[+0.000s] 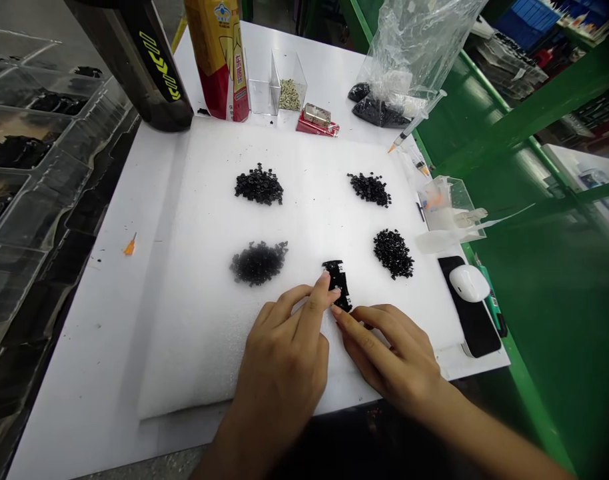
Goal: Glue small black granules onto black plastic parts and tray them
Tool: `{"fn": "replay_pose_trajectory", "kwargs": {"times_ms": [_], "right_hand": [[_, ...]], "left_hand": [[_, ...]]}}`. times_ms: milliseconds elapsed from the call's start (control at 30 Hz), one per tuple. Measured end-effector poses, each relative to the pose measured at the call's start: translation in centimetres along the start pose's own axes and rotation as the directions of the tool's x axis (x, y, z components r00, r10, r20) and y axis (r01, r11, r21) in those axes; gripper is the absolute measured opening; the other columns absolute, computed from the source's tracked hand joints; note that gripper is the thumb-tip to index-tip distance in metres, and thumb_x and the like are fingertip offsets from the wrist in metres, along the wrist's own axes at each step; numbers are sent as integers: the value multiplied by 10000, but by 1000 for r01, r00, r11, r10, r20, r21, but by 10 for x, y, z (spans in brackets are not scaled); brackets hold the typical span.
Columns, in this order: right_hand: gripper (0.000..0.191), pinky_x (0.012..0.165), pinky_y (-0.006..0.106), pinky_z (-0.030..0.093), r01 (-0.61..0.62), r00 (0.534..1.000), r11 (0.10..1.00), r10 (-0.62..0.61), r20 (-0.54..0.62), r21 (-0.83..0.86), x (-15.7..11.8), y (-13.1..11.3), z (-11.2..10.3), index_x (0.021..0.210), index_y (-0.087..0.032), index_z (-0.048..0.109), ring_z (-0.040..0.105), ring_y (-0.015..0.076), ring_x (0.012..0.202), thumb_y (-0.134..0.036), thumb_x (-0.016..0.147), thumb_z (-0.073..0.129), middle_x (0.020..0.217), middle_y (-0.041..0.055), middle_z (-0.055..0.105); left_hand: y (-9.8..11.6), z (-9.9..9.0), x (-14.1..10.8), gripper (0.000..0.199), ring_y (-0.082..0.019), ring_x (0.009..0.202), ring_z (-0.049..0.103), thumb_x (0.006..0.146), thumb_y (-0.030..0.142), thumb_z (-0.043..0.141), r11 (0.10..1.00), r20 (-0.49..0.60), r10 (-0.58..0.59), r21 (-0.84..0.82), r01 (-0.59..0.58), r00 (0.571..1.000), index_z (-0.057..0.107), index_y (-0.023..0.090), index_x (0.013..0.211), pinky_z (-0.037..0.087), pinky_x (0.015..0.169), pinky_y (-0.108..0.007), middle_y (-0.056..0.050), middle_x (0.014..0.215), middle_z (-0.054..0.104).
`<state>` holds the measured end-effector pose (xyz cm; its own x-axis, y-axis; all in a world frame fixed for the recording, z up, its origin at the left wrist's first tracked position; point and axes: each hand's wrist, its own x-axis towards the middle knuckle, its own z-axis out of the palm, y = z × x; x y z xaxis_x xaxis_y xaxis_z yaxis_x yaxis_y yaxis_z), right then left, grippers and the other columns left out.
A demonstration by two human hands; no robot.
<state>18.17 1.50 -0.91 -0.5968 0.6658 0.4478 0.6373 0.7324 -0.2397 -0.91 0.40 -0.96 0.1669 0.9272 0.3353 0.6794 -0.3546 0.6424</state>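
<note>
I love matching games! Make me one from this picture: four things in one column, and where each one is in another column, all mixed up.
Things:
1. left hand
2. white computer mouse
3. syringe
4. orange dispensing tip

Places:
A. on the white table, left of the white foam sheet
B. on a black pad
C. fingertip on the strip of black pieces
D. beside the clear plastic bag

Pairs: 1-C, 2-B, 3-D, 4-A
</note>
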Motion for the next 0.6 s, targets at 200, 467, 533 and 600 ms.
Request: {"fn": "replay_pose_trajectory", "kwargs": {"times_ms": [200,467,533,600], "right_hand": [[486,713,374,557,-13,1000,999,13,-6,38,-1,1,4,1378,-86,606,610,221,879,21,910,683,1047,145,673],[420,702,273,590,-263,922,941,310,-230,213,-1,5,-2,1309,-193,664,691,140,766,5,939,637,944,31,724],[284,678,253,581,-436,827,857,502,-253,275,-4,7,-2,1205,-235,709,690,120,708,-83,972,651,894,-5,726],[188,668,254,574,-541,735,762,634,-239,357,-7,9,0,1148,-249,731,694,121,700,-168,993,661,889,-10,732]], "left_hand": [[0,0,1,601,-157,1249,592,938,-31,430,1000,8,4,5,-4,1000,420,113,1521,514,958,-324,-17,1286,750],[0,-4,5,555,-206,1203,613,955,-36,437,995,19,66,67,-67,998,473,118,1487,549,925,-347,-44,1252,756],[-1,-8,14,622,-245,1249,597,919,-82,402,974,112,155,151,-170,982,463,130,1500,555,935,-388,-50,1327,721],[-2,-12,27,715,-281,1378,529,853,-132,352,929,247,248,213,-302,937,458,145,1504,533,1018,-451,-41,1442,653]]}}
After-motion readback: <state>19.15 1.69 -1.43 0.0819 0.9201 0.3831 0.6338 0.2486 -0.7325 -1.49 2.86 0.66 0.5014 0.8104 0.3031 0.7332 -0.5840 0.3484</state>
